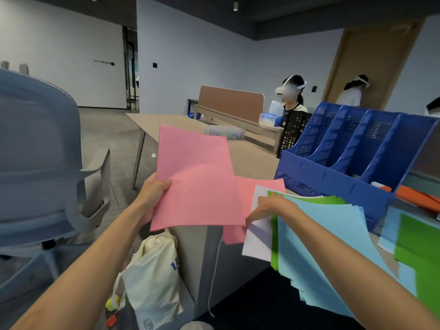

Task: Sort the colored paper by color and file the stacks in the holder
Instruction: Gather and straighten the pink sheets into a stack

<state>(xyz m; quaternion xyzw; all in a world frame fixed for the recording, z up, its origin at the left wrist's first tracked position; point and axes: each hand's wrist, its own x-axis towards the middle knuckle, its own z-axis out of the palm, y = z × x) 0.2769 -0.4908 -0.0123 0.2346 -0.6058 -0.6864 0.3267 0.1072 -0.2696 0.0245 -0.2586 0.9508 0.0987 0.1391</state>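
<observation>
Presently we record the left hand (154,194) raised over the desk's near corner, holding the pink sheets (197,182). Its thumb is pressed on top at their lower left edge and its fingers are hidden beneath. The sheets are slightly fanned and tilt up and away from the person.

The right hand (269,208) grips the mixed bundle (314,234) at its upper left corner. Its fingers are curled over the top and its thumb is on the white sheet. The bundle shows 3 colours, white outermost, then green, then light blue, and it drapes over the right forearm, off the desk edge. 1 more pink sheet (252,191) sits behind this hand. We cannot tell whether it is held or lying on the desk (252,160).

The blue file holder (333,182) stands upright on the desk, just beyond the bundle, with 4 slanted compartments. Only blue walls show from this angle, so we cannot tell their contents. Orange paper (416,194) lies at the holder's right end; whether it is inside the last compartment or beside it is unclear. Green and light blue sheets (419,246) lie on the desk at far right.

Beyond stand a black file holder (292,129) and a clear plastic box (223,132). A filled plastic bag (152,277) sits on the floor, beside a grey office chair (35,151).
</observation>
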